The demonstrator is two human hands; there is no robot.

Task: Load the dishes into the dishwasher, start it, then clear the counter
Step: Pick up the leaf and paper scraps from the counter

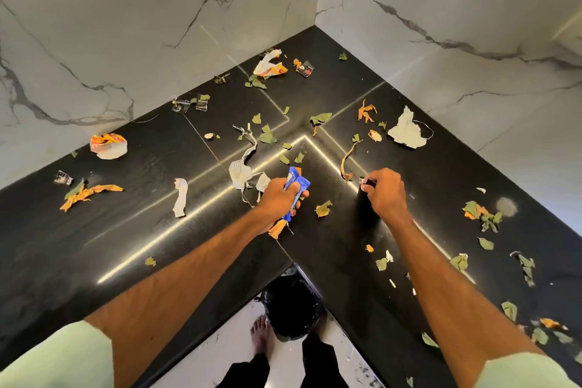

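A black L-shaped counter [132, 224] in a corner is strewn with litter: torn wrappers, paper scraps, green leaf bits and orange peel. My left hand [278, 195] grips a blue wrapper [296, 181] together with an orange scrap [277, 228] that hangs below the fist, just above the counter's middle. My right hand [382, 190] pinches a small dark wrapper piece [367, 182] at the counter surface. A crumpled white wrapper [241, 172] lies just left of my left hand.
A bin lined with a black bag [291, 305] stands on the floor below the counter's inner corner, beside my bare foot [259, 332]. Marble walls [157, 25] close the counter at the back. An orange-white packet [108, 145] lies at the left, a white paper scrap [406, 131] at the right.
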